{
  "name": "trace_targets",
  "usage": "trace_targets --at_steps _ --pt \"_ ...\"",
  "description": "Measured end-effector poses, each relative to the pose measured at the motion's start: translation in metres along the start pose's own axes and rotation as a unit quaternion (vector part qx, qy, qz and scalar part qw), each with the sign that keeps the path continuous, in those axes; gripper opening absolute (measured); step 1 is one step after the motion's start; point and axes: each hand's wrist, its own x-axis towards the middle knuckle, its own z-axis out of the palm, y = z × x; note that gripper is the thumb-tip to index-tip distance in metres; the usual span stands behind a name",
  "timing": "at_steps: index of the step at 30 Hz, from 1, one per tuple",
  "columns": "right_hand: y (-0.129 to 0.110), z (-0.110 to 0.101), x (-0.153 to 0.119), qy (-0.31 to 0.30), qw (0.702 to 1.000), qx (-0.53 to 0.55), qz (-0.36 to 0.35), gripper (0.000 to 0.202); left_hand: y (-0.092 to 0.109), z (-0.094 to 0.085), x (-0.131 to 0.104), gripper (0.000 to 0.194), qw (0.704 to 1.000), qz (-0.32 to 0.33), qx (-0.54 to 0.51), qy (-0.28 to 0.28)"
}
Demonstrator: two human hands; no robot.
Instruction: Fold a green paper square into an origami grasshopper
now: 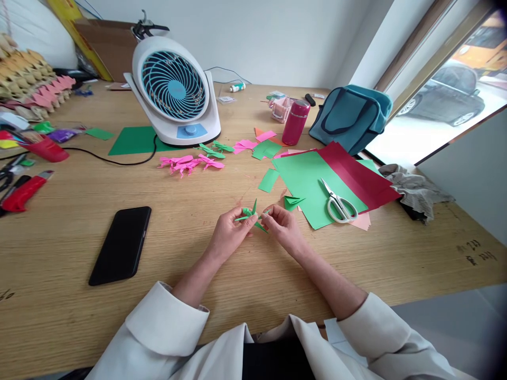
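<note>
A small folded green paper piece (254, 208) with several thin points is held between my two hands above the wooden table. My left hand (230, 232) pinches it from the left. My right hand (284, 228) has its thumb and index finger closed on one of its points at the right. Behind the hands lie folded pink paper figures (191, 163) and folded green figures (214, 150). To the right, a folded green piece (293, 202) rests near the large green sheets (312, 182), which carry white-handled scissors (340, 206).
A black phone (121, 245) lies at left. Behind stand a white fan (180, 95), a red bottle (296, 122) and a teal bag (350, 119). Red sheets (358, 174) and a grey cloth (415, 190) are at right; a red cutter (26, 192) is at far left.
</note>
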Motion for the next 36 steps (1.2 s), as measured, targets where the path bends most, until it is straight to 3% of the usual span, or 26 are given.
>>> trace_targets --at_steps 14,24,36 --pt "-0.001 -0.001 0.0 -0.058 0.998 0.018 0.027 0.047 -0.006 -0.002 0.003 0.03 1.0 0.01 -0.021 -0.003" --pt "0.006 -0.003 0.002 -0.024 0.999 -0.011 -0.046 0.047 0.004 0.001 0.001 0.034 0.997 -0.026 -0.075 -0.015" --pt "0.006 0.004 -0.002 -0.035 0.998 0.042 0.023 0.043 -0.001 -0.001 0.005 0.029 0.998 -0.017 -0.052 0.005"
